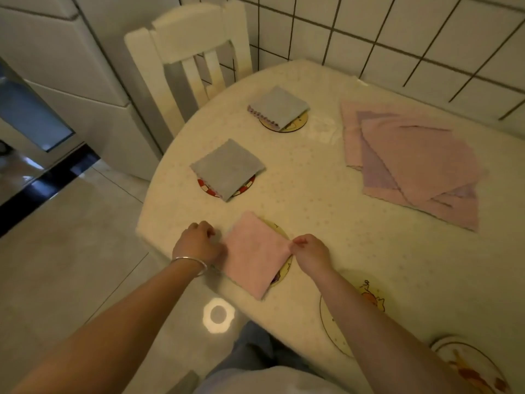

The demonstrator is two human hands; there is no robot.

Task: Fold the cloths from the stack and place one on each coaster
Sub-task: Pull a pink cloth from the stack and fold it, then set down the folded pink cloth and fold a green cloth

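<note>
Three folded cloths sit on coasters along the near-left curve of the table (326, 211), which wears a pale speckled cover and is pushed against a white tiled wall (397, 38). A white slatted chair (187, 52) stands at the far edge, and a white cabinet (85, 66) rises at the left above a light tiled floor (71, 237). On the right side of the table lies the stack (412, 163) of unfolded lilac and pink cloths, loosely fanned and well apart from the coasters. The far grey cloth (278, 106) covers most of a yellow coaster (298, 123); the middle grey cloth (227, 169) covers a red-rimmed coaster (244, 189). Nearest, a pink cloth (255, 254) rests on a yellow coaster (279, 231). Two bare coasters (335, 334) lie at the near right, partly hidden by the right forearm. The left hand (199, 243), a bangle (190, 263) on its wrist, has a closed grip at the pink cloth's left edge; the right hand (308, 248) pinches its right corner.
</note>
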